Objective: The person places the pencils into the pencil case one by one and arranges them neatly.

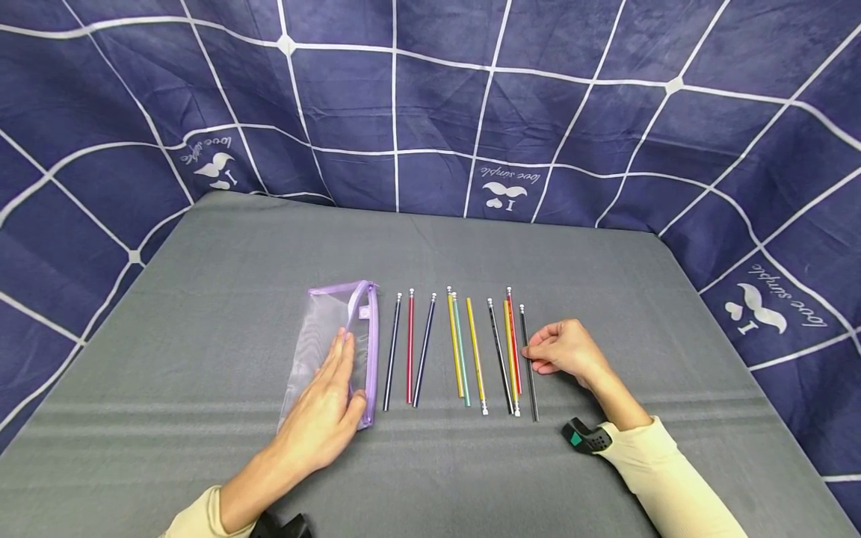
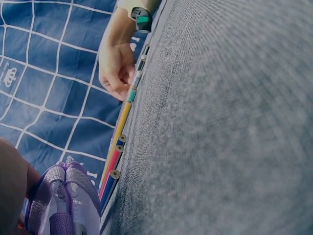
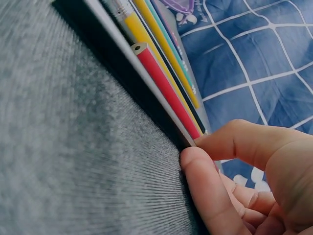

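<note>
Pinching a dark pencil (image 1: 532, 392) between thumb and fingertips of the right hand (image 1: 567, 350), farthest of all pencils to the right of the purple mesh pouch (image 1: 318, 332). Resting on that pouch with the left hand (image 1: 321, 420), fingers straight and pressed together, thumb apart. Just right of the pouch: two blue pencils (image 1: 393, 359), with a red pencil (image 1: 410, 351) between. Farther right: yellow pencils (image 1: 476, 355), a teal pencil (image 1: 462, 355), a black pencil (image 1: 499, 351). Under the pouch: grey cloth (image 1: 444, 478).

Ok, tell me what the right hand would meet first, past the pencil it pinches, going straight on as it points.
Past the dark pencil, the right hand would likely meet the red pencil close beside it; exact gap unclear.
</note>
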`<state>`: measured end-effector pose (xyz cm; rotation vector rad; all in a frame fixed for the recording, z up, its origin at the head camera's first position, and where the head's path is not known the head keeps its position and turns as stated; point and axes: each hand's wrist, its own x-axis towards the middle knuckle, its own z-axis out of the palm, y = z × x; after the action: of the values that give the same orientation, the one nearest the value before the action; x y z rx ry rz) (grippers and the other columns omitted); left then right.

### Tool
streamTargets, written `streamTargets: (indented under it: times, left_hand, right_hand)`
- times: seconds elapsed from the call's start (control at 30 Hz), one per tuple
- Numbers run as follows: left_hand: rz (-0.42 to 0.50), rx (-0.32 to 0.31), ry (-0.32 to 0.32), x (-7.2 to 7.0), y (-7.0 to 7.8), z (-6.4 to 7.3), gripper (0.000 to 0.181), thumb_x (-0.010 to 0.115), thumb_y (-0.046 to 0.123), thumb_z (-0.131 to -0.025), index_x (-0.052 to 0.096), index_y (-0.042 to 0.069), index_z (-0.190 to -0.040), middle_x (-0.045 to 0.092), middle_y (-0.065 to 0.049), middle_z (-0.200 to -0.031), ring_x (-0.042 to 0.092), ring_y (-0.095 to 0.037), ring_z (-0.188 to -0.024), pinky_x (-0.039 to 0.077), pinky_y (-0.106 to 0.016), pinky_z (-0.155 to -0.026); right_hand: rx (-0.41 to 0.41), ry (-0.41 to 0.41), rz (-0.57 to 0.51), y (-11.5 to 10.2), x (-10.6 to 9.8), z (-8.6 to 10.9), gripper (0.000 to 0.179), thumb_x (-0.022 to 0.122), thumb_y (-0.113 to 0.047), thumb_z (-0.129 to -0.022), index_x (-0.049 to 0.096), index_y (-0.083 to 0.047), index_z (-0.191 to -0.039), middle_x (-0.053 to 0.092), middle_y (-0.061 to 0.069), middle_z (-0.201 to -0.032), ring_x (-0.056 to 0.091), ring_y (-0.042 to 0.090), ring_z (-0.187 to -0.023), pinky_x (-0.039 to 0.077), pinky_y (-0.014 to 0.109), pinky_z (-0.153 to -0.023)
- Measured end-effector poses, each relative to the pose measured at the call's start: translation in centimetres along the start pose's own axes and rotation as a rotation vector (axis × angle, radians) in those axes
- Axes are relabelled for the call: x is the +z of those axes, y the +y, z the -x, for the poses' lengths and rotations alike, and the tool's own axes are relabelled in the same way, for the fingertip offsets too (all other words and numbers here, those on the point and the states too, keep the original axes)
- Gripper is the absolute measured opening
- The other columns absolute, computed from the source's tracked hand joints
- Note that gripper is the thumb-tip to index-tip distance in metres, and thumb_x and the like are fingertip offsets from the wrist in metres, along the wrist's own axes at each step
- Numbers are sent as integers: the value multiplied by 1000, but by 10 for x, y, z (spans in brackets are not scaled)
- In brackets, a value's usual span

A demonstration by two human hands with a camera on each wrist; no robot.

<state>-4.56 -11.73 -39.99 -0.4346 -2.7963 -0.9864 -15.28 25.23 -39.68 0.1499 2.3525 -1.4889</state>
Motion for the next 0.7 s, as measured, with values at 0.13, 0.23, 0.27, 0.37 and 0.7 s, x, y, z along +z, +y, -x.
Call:
streamTargets:
  times: [0.13, 0.23, 0.27, 0.37, 0.7]
  left_hand:
    - [3, -3, 2, -1, 1, 0, 75, 59, 5, -89, 21, -11, -151, 17, -26, -160, 20, -37, -147, 24, -57, -114]
    - [7, -5, -1, -1, 1, 0, 75, 58, 5, -89, 21, -11, -152, 17, -25, -160, 20, -37, -147, 23, -57, -114]
    - [8, -5, -1, -1, 1, 0, 75, 58, 5, -89, 21, -11, -152, 17, -25, -160, 20, -37, -147, 23, -57, -115]
    - [9, -5, -3, -1, 1, 0, 75, 58, 5, -89, 20, -11, -152, 16, -25, -160, 19, -36, -147, 23, -56, -115]
    - [12, -10, -9, -2, 2, 0, 75, 58, 5, -89, 20, -10, -152, 15, -24, -160, 18, -36, -147, 22, -56, -115]
  right_hand:
    - [2, -8, 4, -1, 0, 0, 17, 73, 3, -81, 61, 11, -90, 66, 5, -65, 64, 9, -52, 57, 26, -52]
    - [1, -20, 3, -1, -1, -1, 16, 71, 4, -81, 60, 12, -90, 66, 5, -65, 64, 9, -53, 57, 26, -52]
    - [1, -23, 0, 0, -2, -1, 15, 70, 4, -81, 60, 11, -90, 66, 5, -65, 64, 9, -53, 57, 26, -53]
    - [0, -33, -16, 0, -2, -1, 15, 69, 5, -82, 60, 12, -90, 66, 5, -66, 64, 9, -54, 57, 26, -53]
    - [-13, -100, -114, 4, -9, -1, 16, 60, 9, -80, 59, 16, -94, 66, 5, -68, 65, 10, -57, 58, 26, -57]
